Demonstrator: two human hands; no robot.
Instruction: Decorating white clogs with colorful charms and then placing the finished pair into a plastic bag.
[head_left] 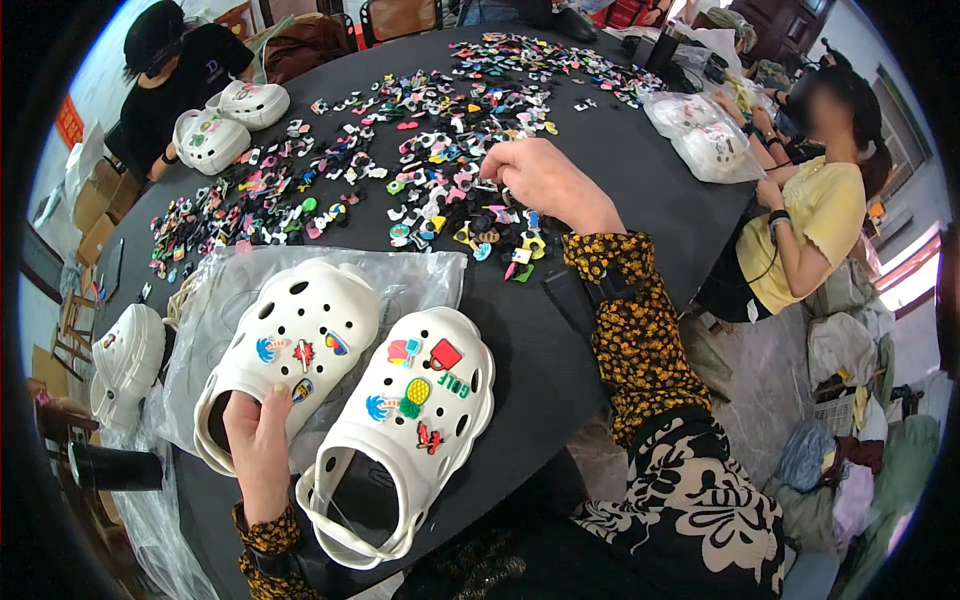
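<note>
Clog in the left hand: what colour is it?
White; the head view shows the clog best.

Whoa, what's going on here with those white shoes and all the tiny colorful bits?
Someone's left hand holds a white clog at its opening, while their right hand is at a spread of little colorful charms on the dark table. I can't tell if it's gripping one. A second clog lies beside the first, and both have charms on top. Across the table, a person in black is beside more white clogs.
</note>
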